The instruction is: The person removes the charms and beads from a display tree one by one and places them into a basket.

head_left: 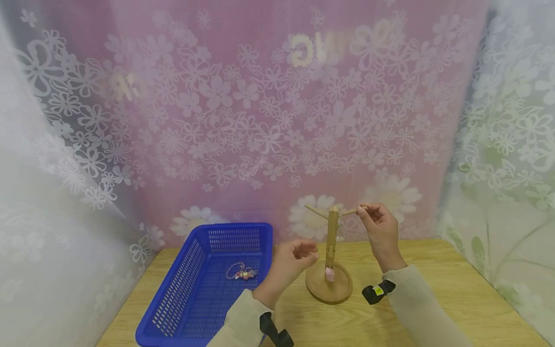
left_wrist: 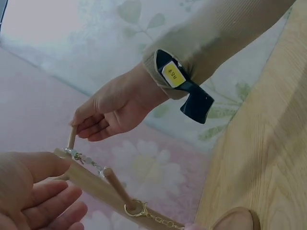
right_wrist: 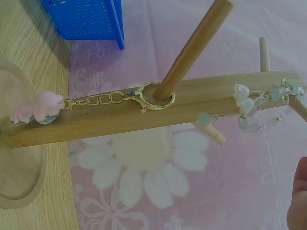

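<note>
A wooden stand (head_left: 332, 231) with a round base and several pegs stands on the table. At the tip of its right upper peg (head_left: 349, 212), my right hand (head_left: 381, 231) pinches with thumb and fingers. From that peg, close to the post, hangs a bracelet of pale green and clear beads (right_wrist: 247, 106) with white flower-shaped pieces. A gold keychain (right_wrist: 115, 97) hangs by its clasp on a lower front peg, its pink charm (head_left: 329, 274) dangling above the base. My left hand (head_left: 291, 262) is left of the post, holding nothing, its fingers loosely bent.
Left of the stand sits a blue plastic basket (head_left: 268, 236) with perforated walls. Inside it lies a pink beaded piece (head_left: 245, 275) with a loop. Flower-patterned curtains (head_left: 260, 120) enclose the wooden table (head_left: 425, 284) at the back and sides.
</note>
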A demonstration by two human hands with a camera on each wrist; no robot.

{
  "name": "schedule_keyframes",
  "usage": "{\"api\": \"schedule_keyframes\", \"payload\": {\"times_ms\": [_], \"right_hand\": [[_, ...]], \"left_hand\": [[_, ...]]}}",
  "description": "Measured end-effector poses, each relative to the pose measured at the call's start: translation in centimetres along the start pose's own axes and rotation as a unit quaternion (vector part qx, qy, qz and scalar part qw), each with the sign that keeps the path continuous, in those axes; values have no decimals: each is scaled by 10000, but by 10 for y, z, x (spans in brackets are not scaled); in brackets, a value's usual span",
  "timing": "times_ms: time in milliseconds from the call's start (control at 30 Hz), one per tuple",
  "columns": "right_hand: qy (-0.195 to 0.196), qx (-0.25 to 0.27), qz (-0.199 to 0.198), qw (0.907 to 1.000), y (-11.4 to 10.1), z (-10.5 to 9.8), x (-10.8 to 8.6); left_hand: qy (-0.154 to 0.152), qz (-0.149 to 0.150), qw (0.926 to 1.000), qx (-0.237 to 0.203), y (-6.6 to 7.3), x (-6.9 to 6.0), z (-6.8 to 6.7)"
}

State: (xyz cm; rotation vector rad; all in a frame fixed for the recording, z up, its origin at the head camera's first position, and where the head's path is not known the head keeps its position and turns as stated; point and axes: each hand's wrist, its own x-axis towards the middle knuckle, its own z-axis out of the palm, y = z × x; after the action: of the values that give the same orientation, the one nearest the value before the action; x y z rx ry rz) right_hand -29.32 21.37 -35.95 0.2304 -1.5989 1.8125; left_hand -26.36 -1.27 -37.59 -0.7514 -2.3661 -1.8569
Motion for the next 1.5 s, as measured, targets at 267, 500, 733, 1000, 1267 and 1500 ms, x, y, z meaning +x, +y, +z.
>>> {"api": "schedule_keyframes", "payload": {"times_ms": [267, 500, 733, 1000, 1267, 1500], "right_hand": [[-138, -156, 103, 9997, 1, -2, 1], [-242, -483, 195, 9983, -1, -5, 1], [-218, -367, 250, 9988, -1, -5, 1], [-206, -236, 306, 9990, -1, -3, 1], [-117, -101, 340, 9993, -5, -1, 0], [-96, -21, 251, 9996, -4, -1, 0]], "left_hand": [[65, -411, 9991, -75, -1, -13, 16], [99, -484, 9971, -579, -1, -23, 29], [203, -398, 9960, -775, -5, -30, 43], [396, -478, 9945, -840, -23, -34, 60], [736, -501, 9930, -783, -42, -37, 70], [959, -538, 9913, -728, -62, -35, 73]]}}
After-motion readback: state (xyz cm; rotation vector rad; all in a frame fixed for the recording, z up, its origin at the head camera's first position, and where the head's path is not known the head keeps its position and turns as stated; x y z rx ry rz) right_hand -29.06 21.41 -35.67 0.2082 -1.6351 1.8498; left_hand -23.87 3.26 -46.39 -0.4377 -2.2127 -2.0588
